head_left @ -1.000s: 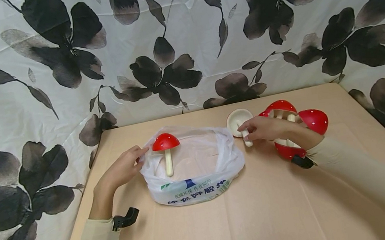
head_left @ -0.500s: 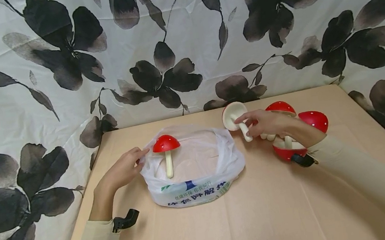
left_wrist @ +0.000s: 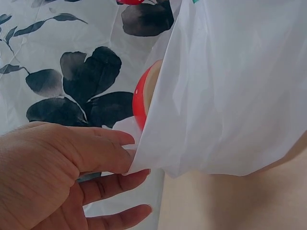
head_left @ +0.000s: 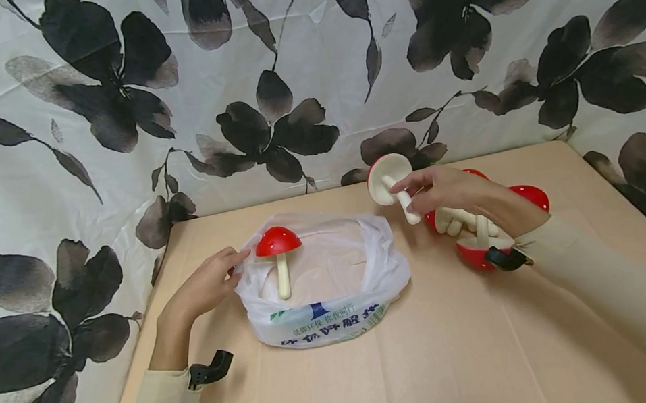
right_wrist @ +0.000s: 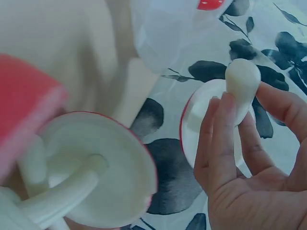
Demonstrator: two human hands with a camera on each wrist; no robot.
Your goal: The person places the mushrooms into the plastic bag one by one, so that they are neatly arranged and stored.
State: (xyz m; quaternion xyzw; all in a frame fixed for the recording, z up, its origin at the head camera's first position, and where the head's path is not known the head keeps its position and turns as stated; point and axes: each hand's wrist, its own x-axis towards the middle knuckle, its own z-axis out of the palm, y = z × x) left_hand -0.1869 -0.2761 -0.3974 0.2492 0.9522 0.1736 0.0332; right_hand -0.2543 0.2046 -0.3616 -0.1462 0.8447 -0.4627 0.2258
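Note:
In the head view, my left hand (head_left: 202, 289) pinches the left rim of a white plastic bag (head_left: 327, 327) with printed lettering. One toy mushroom (head_left: 277, 241), red cap with white dots and pale stem, lies in the bag's mouth near that hand. The left wrist view shows thumb and forefinger at the bag's edge, a red cap peeking out behind the plastic. My right hand (head_left: 450, 191) grips a second mushroom (head_left: 389, 178) by its stem, raised near the table's far edge, cap tilted with its white underside showing. Its rounded stem end (right_wrist: 243, 81) is close in the right wrist view.
Several more red-and-white mushrooms (head_left: 477, 256) lie grouped under and behind my right forearm, partly hidden. A black wrist camera sits on each sleeve. The tan table (head_left: 348, 389) ends at a floral cloth (head_left: 303, 47) hanging behind.
My right hand has lifted the mushroom by its stem, moving it up and slightly left while its cap tilted more upright. The left hand and bag stay put.

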